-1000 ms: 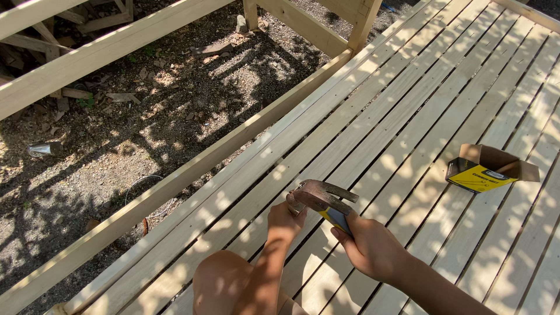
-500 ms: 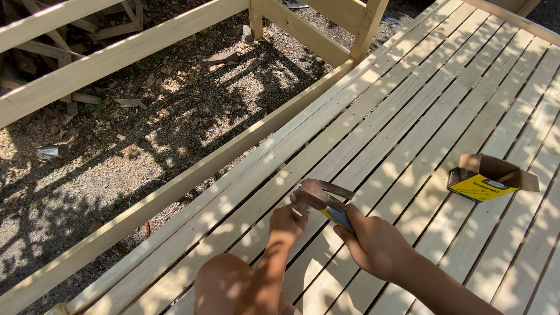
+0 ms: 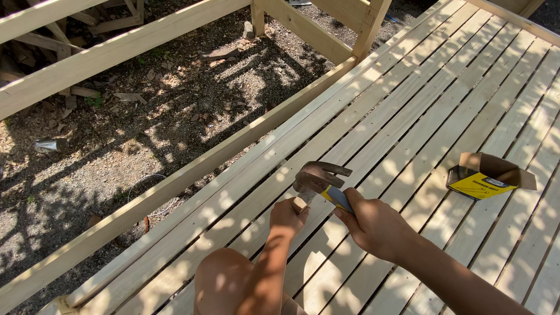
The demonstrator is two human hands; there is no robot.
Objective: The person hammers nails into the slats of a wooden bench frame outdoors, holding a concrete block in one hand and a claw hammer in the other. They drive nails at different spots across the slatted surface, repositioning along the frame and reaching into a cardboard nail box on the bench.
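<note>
Hammer (image 3: pixel 318 178) gripped in the right hand (image 3: pixel 376 224) over a slatted wooden deck (image 3: pixel 408 116).

Right hand is clamped on the hammer's handle close under the rusty claw head, which hangs just above the boards in the near middle of the deck. Left hand (image 3: pixel 287 216) sits beside it, fingers pinched together around a small wooden block (image 3: pixel 298 204) directly under the hammer head; whether the head touches the block cannot be told. A bare knee (image 3: pixel 224 280) shows below the left forearm at the near edge. Toward the right edge of the deck lies a small yellow cardboard box (image 3: pixel 484 178) with its flaps open; its contents are in shadow and cannot be made out. Pale boards run toward the far corner, dappled with sun. Beyond the left edge beam (image 3: pixel 192 175) is gravelly ground (image 3: pixel 116 134) with wood scraps and timber rails (image 3: pixel 111 52).
</note>
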